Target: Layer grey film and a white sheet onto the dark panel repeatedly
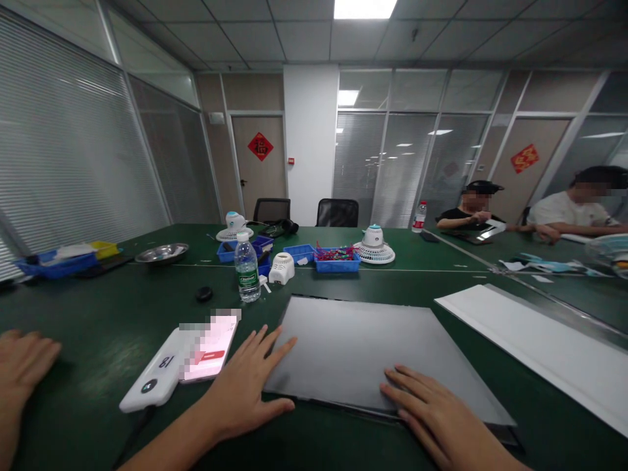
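A flat grey rectangular panel [358, 353] with thin dark edges lies on the green table in front of me; I cannot tell what it is made of. My left hand [250, 379] rests at its left edge with fingers spread, the fingertips on its surface. On the near right part lies my right hand [426, 405], fingers stretched out flat and pointing left. Neither hand grips anything. Left of my left hand are a lit phone [213, 350] and a white device [154, 373] marked 18, with a dark cable at its near end.
At far left, another person's hand [27, 360] rests on the table. A water bottle [247, 268], blue bins [337, 263], white fan parts [374, 245] and a metal dish [161, 254] stand beyond. A white board [534, 347] lies right. Two people [471, 212] sit at far right.
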### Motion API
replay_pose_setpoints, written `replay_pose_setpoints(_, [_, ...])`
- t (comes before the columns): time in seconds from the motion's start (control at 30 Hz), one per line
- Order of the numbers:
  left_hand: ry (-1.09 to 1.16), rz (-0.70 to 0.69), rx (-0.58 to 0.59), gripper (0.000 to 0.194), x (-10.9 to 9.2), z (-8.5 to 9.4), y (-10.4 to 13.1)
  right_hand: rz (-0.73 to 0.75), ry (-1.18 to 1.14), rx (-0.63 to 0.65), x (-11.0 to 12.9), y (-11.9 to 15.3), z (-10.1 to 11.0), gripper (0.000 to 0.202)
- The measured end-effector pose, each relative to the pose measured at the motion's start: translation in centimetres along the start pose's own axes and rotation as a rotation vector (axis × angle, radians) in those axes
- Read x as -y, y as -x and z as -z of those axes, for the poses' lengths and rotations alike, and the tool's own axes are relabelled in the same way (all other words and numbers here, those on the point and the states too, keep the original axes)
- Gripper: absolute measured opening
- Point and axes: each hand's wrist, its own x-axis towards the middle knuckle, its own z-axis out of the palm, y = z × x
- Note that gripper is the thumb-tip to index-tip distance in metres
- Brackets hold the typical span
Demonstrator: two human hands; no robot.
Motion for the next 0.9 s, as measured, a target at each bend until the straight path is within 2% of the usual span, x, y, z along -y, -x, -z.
replay_pose_setpoints(0.1, [0.04,0.026,0.086,0.087,-0.5,-0.3,-0.6,-0.043,-0.067,0.029,0.6,0.4,0.9,0.049])
replay_pose_setpoints(0.17, [0.063,0.046,0.116,0.076,-0.4,-0.5,-0.8,-0.126,-0.035,-0.018,-0.3,1.3,0.4,0.059])
replay_pose_setpoints(0.3, [0.117,0.082,0.104,0.067,-0.2,-0.8,-0.9,-0.489,0.13,-0.1,-5.0,4.2,-1.7,0.089])
replay_pose_setpoints(0.37, [0.14,0.093,0.103,0.066,-0.2,-0.9,-1.1,-0.591,0.127,-0.08,-7.7,5.4,-2.4,0.089])
replay_pose_setpoints(0.43, [0.146,0.1,0.099,0.066,-0.5,-0.9,-1.4,-0.594,0.07,-0.04,-9.8,5.8,-2.4,0.081])
replay_pose_setpoints(0.6, [0.092,0.11,0.071,0.065,-1.4,-0.7,-3.4,-0.499,-0.005,0.032,-12.8,3.6,-0.8,0.072])
replay_pose_setpoints(0.73, [0.03,0.098,0.028,0.06,-1.8,-0.7,-5.6,-0.446,0.122,-0.05,-16.4,1.1,-0.1,0.067])
replay_pose_setpoints(0.8, [0.008,0.082,0.011,0.061,-1.7,-0.8,-6.4,-0.524,0.272,-0.159,-19.2,0.7,-0.1,0.067])
replay_pose_setpoints(0.9, [0.003,0.073,0.002,0.06,-1.3,-1.2,-6.9,-0.823,0.388,-0.273,-23.4,1.2,-0.2,0.078])
